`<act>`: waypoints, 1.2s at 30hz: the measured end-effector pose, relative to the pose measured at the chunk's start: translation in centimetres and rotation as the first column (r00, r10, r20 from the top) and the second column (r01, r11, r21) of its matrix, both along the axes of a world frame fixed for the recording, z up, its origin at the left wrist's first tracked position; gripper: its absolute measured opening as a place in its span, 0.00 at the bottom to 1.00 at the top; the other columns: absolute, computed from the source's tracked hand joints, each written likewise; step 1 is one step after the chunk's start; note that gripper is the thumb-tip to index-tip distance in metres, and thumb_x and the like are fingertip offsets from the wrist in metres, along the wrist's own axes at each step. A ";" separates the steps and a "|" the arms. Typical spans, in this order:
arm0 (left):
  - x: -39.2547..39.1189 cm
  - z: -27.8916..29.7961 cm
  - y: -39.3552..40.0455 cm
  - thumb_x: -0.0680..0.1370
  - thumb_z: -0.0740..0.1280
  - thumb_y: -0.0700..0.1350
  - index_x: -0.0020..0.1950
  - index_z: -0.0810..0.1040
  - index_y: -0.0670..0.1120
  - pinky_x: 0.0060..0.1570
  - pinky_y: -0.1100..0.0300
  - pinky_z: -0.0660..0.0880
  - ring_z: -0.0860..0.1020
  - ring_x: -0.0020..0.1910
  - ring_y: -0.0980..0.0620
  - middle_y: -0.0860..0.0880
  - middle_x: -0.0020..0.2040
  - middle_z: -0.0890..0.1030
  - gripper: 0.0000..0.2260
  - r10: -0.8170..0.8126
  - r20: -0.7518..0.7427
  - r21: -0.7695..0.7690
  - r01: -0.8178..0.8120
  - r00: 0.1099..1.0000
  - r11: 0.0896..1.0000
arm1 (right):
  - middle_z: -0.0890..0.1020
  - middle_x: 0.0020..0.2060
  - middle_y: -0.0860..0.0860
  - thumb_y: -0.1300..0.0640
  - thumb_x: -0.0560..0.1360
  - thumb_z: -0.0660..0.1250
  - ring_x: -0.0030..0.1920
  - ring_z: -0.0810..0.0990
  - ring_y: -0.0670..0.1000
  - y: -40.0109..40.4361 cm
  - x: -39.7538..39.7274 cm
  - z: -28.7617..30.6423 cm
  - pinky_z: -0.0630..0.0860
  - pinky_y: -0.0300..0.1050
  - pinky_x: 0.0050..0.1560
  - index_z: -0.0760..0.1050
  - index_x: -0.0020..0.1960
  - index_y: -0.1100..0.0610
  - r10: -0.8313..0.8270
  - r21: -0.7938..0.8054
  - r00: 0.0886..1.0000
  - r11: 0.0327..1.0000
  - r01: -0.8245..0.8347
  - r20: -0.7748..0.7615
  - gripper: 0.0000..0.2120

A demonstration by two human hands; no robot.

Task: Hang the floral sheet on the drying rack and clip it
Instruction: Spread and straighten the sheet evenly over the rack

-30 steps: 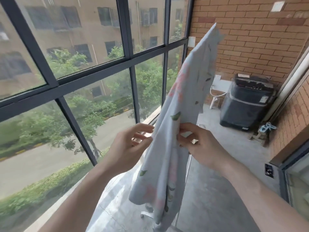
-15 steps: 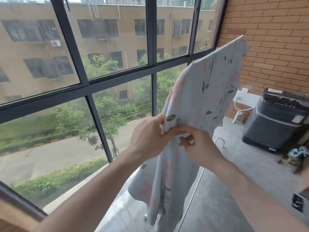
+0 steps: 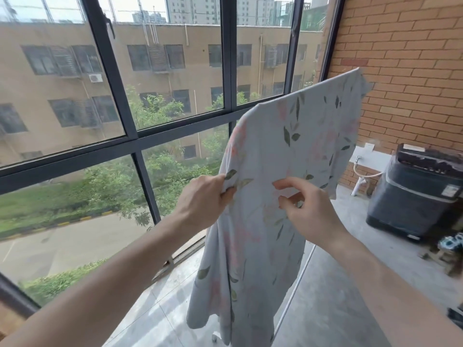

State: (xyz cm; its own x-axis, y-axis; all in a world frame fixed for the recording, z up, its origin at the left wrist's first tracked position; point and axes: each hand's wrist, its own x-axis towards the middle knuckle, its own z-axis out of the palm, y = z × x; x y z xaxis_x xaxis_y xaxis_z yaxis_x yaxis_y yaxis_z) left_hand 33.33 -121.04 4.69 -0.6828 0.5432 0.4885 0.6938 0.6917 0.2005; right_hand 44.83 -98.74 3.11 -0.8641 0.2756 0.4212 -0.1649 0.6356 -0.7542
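While the floral sheet (image 3: 280,171) hangs draped over a line or bar that the cloth itself hides, both hands work at its near face about halfway down. The left hand (image 3: 203,204) grips the sheet's left edge, fingers curled round a bunched fold of fabric beside a printed green leaf. The right hand (image 3: 308,211) sits just to the right of it, thumb and forefinger held narrowly apart against the cloth; whether they actually pinch the fabric cannot be told. The sheet's top edge slopes up to the right toward the brick wall (image 3: 406,71), and its long lower part falls below both hands nearly to the concrete floor (image 3: 333,309). A thin pale rod of the drying rack (image 3: 298,279) shows slanting down just right of the hanging cloth, and a small white foot (image 3: 216,337) shows beneath the hem.

Behind the sheet stands the dark-framed window (image 3: 140,136), with a tan building and trees beyond it. At the right, against the brick wall, is a dark top-loading washing machine (image 3: 416,194); a pale label on its front and a paper on its lid are too blurred to read. A white hose (image 3: 360,176) runs from a tap on the wall just left of the machine. No writing or brand is legible.
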 end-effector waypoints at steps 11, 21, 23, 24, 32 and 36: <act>-6.5 1.6 -5.6 0.83 0.68 0.49 0.40 0.71 0.48 0.31 0.56 0.65 0.72 0.29 0.51 0.50 0.32 0.74 0.13 0.264 0.132 -0.021 -0.263 0.956 0.965 | 0.82 0.54 0.37 0.58 0.78 0.71 0.41 0.81 0.45 0.4 -1.1 -0.9 0.76 0.36 0.45 0.81 0.57 0.42 0.033 0.025 0.997 0.999 -0.035 0.073 0.12; -7.4 0.7 -7.3 0.81 0.68 0.59 0.46 0.82 0.53 0.33 0.58 0.72 0.78 0.34 0.53 0.55 0.37 0.81 0.11 0.237 0.210 0.084 -0.259 0.948 0.962 | 0.78 0.60 0.40 0.58 0.79 0.71 0.47 0.80 0.39 -3.0 -7.5 1.6 0.80 0.41 0.54 0.75 0.66 0.44 0.166 0.144 0.985 0.975 -0.171 0.043 0.18; -7.4 0.9 -8.1 0.81 0.65 0.63 0.51 0.83 0.56 0.36 0.58 0.75 0.80 0.37 0.57 0.59 0.41 0.82 0.13 0.230 0.243 0.084 -0.256 0.942 0.963 | 0.76 0.62 0.41 0.58 0.78 0.71 0.51 0.80 0.40 -3.4 -9.2 2.9 0.80 0.47 0.56 0.73 0.70 0.46 0.168 0.177 0.986 0.970 -0.167 0.009 0.22; -7.4 1.3 -8.6 0.82 0.64 0.63 0.52 0.82 0.56 0.37 0.59 0.75 0.80 0.39 0.58 0.60 0.42 0.81 0.14 0.230 0.256 0.101 -0.263 0.939 0.960 | 0.75 0.64 0.41 0.57 0.78 0.71 0.54 0.79 0.41 -3.6 -10.2 3.6 0.80 0.48 0.57 0.72 0.71 0.46 0.175 0.192 0.985 0.967 -0.170 -0.007 0.24; -9.2 5.4 -8.9 0.82 0.68 0.55 0.57 0.84 0.57 0.48 0.55 0.80 0.81 0.46 0.59 0.62 0.50 0.82 0.07 0.174 0.238 0.173 -0.218 0.955 0.960 | 0.72 0.73 0.48 0.56 0.81 0.67 0.74 0.66 0.52 -5.2 -18.5 9.9 0.63 0.50 0.75 0.68 0.77 0.50 0.177 0.413 0.977 0.904 -0.113 -0.119 0.25; -11.5 6.1 -8.4 0.81 0.69 0.54 0.58 0.85 0.56 0.50 0.57 0.78 0.80 0.47 0.62 0.60 0.51 0.84 0.08 0.123 0.313 0.203 -0.193 0.942 0.960 | 0.74 0.73 0.47 0.50 0.85 0.60 0.75 0.66 0.53 -5.6 -21.5 10.9 0.61 0.55 0.77 0.72 0.75 0.49 0.138 0.447 0.986 0.891 -0.083 -0.092 0.19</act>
State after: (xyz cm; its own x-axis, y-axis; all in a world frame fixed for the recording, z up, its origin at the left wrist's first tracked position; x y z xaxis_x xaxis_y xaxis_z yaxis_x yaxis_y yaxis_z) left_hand 21.81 -129.49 10.82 -0.8825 0.3146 0.3495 0.4645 0.6989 0.5438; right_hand 23.33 -104.29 14.04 -0.8146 -0.0567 0.5772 -0.3239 0.8700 -0.3717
